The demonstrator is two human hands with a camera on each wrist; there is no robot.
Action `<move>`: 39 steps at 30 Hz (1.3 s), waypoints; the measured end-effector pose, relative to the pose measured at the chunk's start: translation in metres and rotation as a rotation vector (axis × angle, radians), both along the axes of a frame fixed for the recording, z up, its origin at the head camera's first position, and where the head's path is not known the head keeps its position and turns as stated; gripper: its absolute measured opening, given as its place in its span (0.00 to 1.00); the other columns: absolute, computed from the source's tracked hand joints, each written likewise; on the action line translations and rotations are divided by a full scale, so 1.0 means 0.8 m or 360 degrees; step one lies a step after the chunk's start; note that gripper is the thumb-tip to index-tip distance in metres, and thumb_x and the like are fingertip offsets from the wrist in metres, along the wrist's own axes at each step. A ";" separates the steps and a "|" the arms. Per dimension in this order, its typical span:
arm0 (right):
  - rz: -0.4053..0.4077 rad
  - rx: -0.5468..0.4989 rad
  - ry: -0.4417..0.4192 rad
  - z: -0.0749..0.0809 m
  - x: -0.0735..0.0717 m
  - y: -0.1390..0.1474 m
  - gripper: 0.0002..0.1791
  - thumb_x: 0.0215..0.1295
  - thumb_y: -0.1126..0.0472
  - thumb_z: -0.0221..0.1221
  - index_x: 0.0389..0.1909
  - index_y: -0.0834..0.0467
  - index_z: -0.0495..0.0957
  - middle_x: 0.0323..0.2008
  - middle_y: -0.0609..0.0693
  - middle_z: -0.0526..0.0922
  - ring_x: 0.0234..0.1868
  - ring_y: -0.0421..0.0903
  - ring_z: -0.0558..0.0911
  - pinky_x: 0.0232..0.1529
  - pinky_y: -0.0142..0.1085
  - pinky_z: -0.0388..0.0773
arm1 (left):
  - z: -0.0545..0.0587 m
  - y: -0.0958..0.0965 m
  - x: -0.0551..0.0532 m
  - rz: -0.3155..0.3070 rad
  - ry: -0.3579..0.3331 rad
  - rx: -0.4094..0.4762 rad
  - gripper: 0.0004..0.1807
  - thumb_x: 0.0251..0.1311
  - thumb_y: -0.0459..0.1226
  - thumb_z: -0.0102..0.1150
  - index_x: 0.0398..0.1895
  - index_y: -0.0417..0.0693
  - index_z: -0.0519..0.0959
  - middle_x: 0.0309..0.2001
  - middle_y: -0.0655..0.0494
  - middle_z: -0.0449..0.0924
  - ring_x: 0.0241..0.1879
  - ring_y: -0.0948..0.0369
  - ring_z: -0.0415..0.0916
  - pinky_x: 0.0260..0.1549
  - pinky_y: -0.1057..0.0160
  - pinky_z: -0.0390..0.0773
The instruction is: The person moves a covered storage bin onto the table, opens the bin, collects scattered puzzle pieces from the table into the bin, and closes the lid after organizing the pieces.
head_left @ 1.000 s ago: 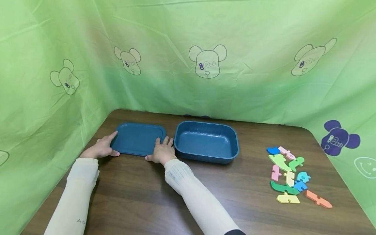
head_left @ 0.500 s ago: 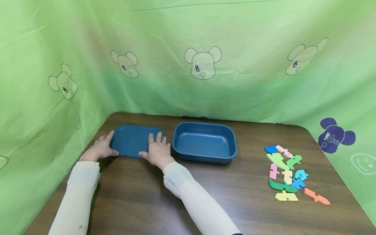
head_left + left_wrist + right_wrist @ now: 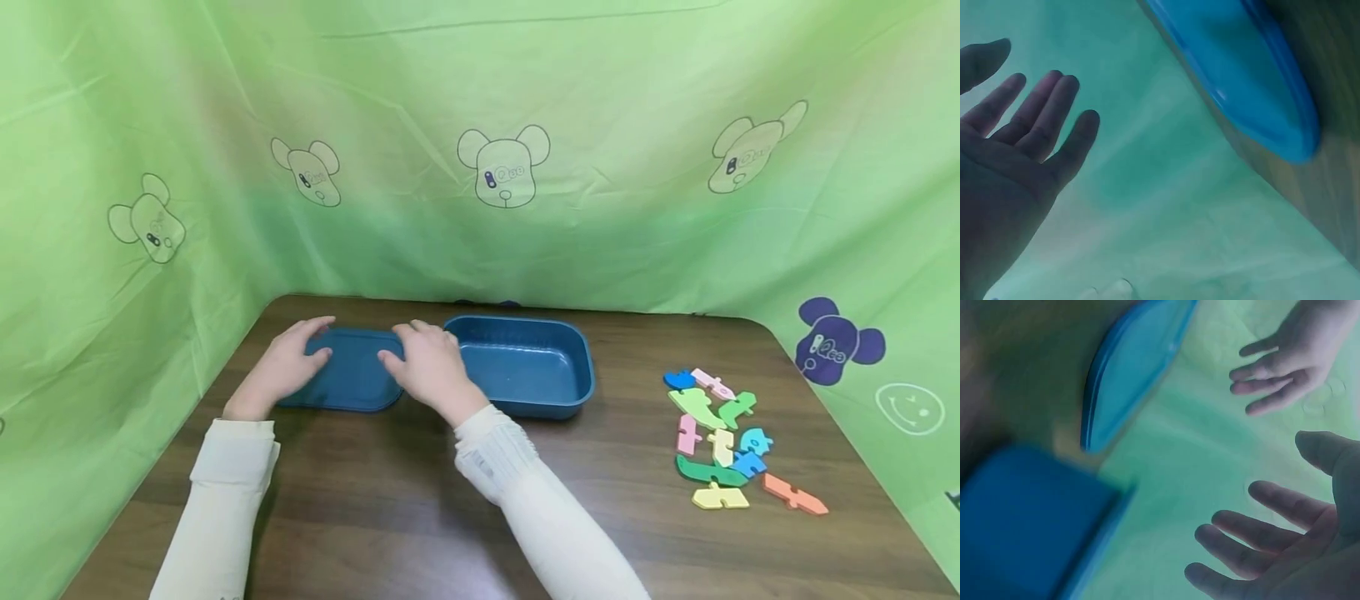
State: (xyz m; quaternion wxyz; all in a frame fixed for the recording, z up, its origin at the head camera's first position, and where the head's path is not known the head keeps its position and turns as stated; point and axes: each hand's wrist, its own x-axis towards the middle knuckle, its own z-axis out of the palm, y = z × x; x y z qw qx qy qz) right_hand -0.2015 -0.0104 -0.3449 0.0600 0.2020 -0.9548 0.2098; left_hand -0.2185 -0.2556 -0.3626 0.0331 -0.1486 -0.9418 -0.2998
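Note:
A flat blue lid point(image 3: 352, 375) lies on the table at the left in the head view. My left hand point(image 3: 285, 367) is raised over the lid's left end, fingers spread and holding nothing. Over its right end hovers my right hand point(image 3: 431, 362), also holding nothing, with thumb and fingers apart. Both wrist views show the lid point(image 3: 1241, 69) apart from the fingers. Just right of the lid stands a deep blue rectangular box point(image 3: 525, 375) without a cover; my right hand hides part of its left side.
Several colourful flat puzzle pieces point(image 3: 708, 472) lie in a loose group on the table's right side. A green curtain point(image 3: 600, 233) with bear-head prints hangs behind and beside the wooden table point(image 3: 390, 517).
Both hands have lifted off the lid's edges and come up above it. The lid and box keep their places; the head view has shifted slightly.

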 end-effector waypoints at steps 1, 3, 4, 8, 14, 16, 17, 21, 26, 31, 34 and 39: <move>-0.0013 -0.0018 0.0005 0.001 -0.001 0.011 0.29 0.75 0.43 0.55 0.68 0.57 0.74 0.67 0.59 0.73 0.69 0.57 0.69 0.66 0.56 0.64 | 0.001 0.006 0.000 -0.0011 0.0017 0.0026 0.30 0.70 0.31 0.55 0.74 0.36 0.64 0.64 0.33 0.70 0.65 0.38 0.66 0.61 0.38 0.65; -0.0037 -0.0062 0.0001 0.004 -0.002 0.034 0.29 0.75 0.44 0.55 0.69 0.57 0.74 0.68 0.60 0.72 0.69 0.58 0.69 0.66 0.56 0.63 | 0.002 0.019 0.002 -0.0034 0.0026 0.0068 0.29 0.70 0.31 0.55 0.73 0.37 0.65 0.65 0.35 0.71 0.65 0.40 0.67 0.61 0.39 0.65; -0.0050 -0.0081 0.0003 0.005 -0.002 0.046 0.30 0.74 0.44 0.56 0.69 0.57 0.74 0.68 0.60 0.72 0.70 0.58 0.68 0.66 0.57 0.62 | 0.003 0.026 0.002 -0.0046 0.0027 0.0087 0.29 0.70 0.32 0.55 0.74 0.38 0.65 0.65 0.36 0.71 0.66 0.41 0.66 0.61 0.39 0.65; -0.0112 -0.0130 -0.0032 0.012 -0.001 0.096 0.31 0.74 0.44 0.55 0.70 0.58 0.72 0.71 0.61 0.68 0.72 0.59 0.65 0.68 0.58 0.58 | -0.001 0.060 0.005 -0.0106 0.0005 0.0164 0.31 0.71 0.35 0.57 0.75 0.42 0.64 0.67 0.39 0.70 0.66 0.43 0.67 0.62 0.40 0.66; -0.0206 -0.0123 -0.0072 0.009 0.008 0.173 0.32 0.74 0.45 0.56 0.71 0.60 0.70 0.73 0.63 0.64 0.73 0.61 0.61 0.69 0.60 0.54 | -0.021 0.122 0.008 -0.0248 -0.0120 0.0199 0.39 0.72 0.46 0.60 0.80 0.50 0.56 0.75 0.44 0.57 0.70 0.44 0.61 0.63 0.39 0.64; -0.0233 -0.0125 -0.0070 0.007 0.012 0.196 0.32 0.74 0.46 0.56 0.71 0.61 0.69 0.73 0.65 0.63 0.74 0.62 0.60 0.69 0.62 0.53 | -0.025 0.142 0.009 -0.0281 -0.0180 0.0167 0.43 0.71 0.50 0.60 0.82 0.52 0.51 0.79 0.45 0.49 0.74 0.44 0.54 0.66 0.38 0.59; -0.0248 -0.0123 -0.0064 0.006 0.014 0.206 0.32 0.74 0.46 0.56 0.71 0.62 0.69 0.73 0.65 0.63 0.74 0.62 0.60 0.69 0.62 0.53 | -0.027 0.151 0.009 -0.0292 -0.0211 0.0137 0.46 0.70 0.52 0.60 0.83 0.53 0.48 0.80 0.46 0.45 0.76 0.43 0.49 0.67 0.37 0.56; -0.0296 -0.0108 -0.0053 0.003 0.025 0.243 0.33 0.74 0.48 0.57 0.71 0.64 0.68 0.72 0.68 0.62 0.74 0.65 0.59 0.68 0.65 0.52 | -0.034 0.182 0.009 -0.0304 -0.0314 -0.0009 0.53 0.68 0.58 0.59 0.83 0.54 0.40 0.81 0.49 0.29 0.78 0.44 0.32 0.70 0.36 0.43; -0.0331 -0.0080 -0.0055 0.001 0.040 0.281 0.33 0.74 0.48 0.57 0.70 0.66 0.68 0.72 0.70 0.61 0.73 0.67 0.59 0.67 0.67 0.52 | -0.045 0.202 0.012 -0.0230 -0.0344 -0.0194 0.58 0.65 0.63 0.58 0.83 0.48 0.36 0.80 0.49 0.21 0.78 0.46 0.23 0.71 0.38 0.37; -0.0376 -0.0079 -0.0067 -0.001 0.055 0.319 0.35 0.75 0.46 0.56 0.71 0.67 0.66 0.72 0.72 0.59 0.72 0.71 0.59 0.65 0.68 0.53 | -0.052 0.205 0.014 -0.0158 -0.0355 -0.0240 0.61 0.63 0.66 0.57 0.82 0.44 0.35 0.80 0.50 0.20 0.78 0.46 0.23 0.71 0.38 0.38; -0.0421 -0.0089 -0.0093 -0.002 0.063 0.345 0.37 0.75 0.44 0.54 0.72 0.67 0.64 0.73 0.73 0.57 0.71 0.73 0.58 0.65 0.68 0.53 | -0.052 0.206 0.014 -0.0154 -0.0357 -0.0238 0.62 0.63 0.67 0.56 0.82 0.43 0.35 0.80 0.49 0.21 0.78 0.45 0.23 0.71 0.38 0.38; -0.0480 -0.0098 -0.0075 -0.007 0.071 0.389 0.38 0.76 0.44 0.53 0.71 0.71 0.64 0.71 0.75 0.59 0.68 0.77 0.60 0.63 0.70 0.53 | -0.053 0.210 0.011 -0.0170 -0.0356 -0.0226 0.63 0.62 0.68 0.56 0.81 0.42 0.34 0.81 0.48 0.24 0.78 0.45 0.24 0.71 0.37 0.39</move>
